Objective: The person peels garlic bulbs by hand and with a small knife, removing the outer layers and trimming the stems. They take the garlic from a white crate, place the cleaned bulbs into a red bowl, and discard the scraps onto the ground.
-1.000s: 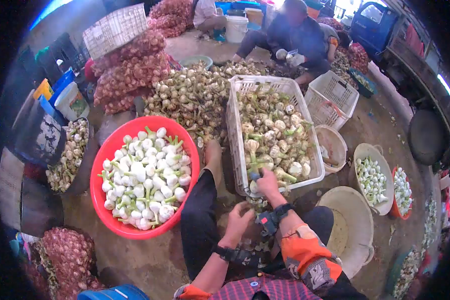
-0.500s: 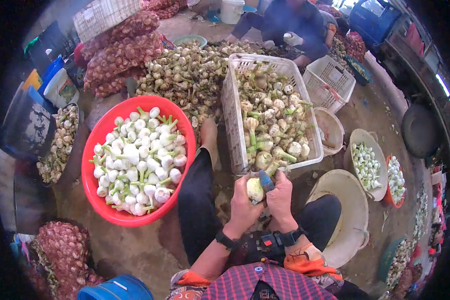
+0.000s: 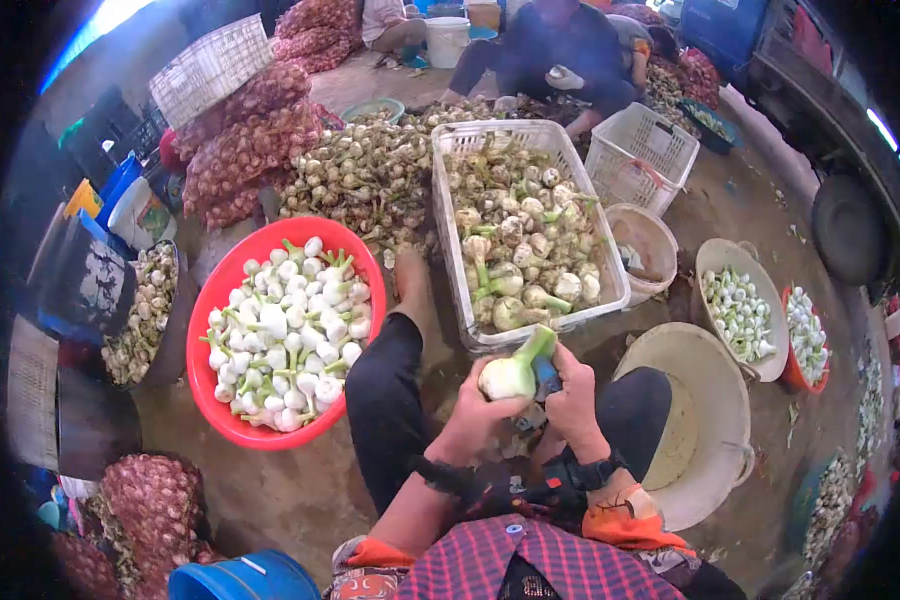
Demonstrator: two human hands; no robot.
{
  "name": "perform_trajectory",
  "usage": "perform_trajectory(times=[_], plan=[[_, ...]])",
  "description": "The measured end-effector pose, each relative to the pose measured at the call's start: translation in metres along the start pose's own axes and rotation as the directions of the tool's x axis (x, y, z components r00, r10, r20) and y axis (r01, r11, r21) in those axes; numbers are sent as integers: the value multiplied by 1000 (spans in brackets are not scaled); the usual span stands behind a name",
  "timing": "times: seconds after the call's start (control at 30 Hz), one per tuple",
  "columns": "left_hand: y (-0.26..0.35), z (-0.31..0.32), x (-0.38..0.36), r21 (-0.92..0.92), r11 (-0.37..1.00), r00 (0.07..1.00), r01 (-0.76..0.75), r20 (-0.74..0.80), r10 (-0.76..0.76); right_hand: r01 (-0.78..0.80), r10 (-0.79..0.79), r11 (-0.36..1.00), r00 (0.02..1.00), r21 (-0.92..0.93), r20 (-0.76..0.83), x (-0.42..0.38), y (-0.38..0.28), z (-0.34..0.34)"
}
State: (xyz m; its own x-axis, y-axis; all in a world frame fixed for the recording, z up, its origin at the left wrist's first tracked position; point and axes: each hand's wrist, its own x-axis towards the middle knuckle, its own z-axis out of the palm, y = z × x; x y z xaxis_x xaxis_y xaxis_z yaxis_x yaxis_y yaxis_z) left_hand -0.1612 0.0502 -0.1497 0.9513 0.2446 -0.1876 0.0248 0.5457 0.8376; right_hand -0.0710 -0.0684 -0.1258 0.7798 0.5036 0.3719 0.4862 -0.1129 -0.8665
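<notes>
A whitish garlic bulb (image 3: 508, 379) with a green stem pointing up and to the right sits between my hands, above my lap. My left hand (image 3: 478, 415) is wrapped round the bulb from below and the left. On the stem side, my right hand (image 3: 572, 400) is closed, with a blue covering on a digit against the stem. Just beyond them stands a white crate (image 3: 618, 298) of untrimmed, dirty garlic (image 3: 515, 235). To the left, a red basin (image 3: 215, 405) holds cleaned white bulbs (image 3: 288, 335) with short green stems.
A large beige tub (image 3: 725, 430) is by my right knee. Piled garlic (image 3: 360, 180) and red net sacks (image 3: 245, 150) lie beyond the basin. Another person (image 3: 560, 55) sits at the back. A blue bucket (image 3: 240, 578) is at the lower left; smaller basins (image 3: 770, 365) stand at the right.
The bulb has turned, so its white side and green stem show more. My hands are slightly farther apart. The whole view has shifted a little.
</notes>
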Motion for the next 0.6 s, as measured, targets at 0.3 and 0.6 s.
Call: perform_trajectory(times=[0.3, 0.6], plan=[[-14, -37, 31, -179, 973, 949, 147, -250, -190, -285, 347, 804, 938, 522, -22, 2, 12, 17], [-29, -39, 39, -355, 930, 959, -99, -284, -6, -530, 672, 401, 725, 747, 154, -6, 24, 49]])
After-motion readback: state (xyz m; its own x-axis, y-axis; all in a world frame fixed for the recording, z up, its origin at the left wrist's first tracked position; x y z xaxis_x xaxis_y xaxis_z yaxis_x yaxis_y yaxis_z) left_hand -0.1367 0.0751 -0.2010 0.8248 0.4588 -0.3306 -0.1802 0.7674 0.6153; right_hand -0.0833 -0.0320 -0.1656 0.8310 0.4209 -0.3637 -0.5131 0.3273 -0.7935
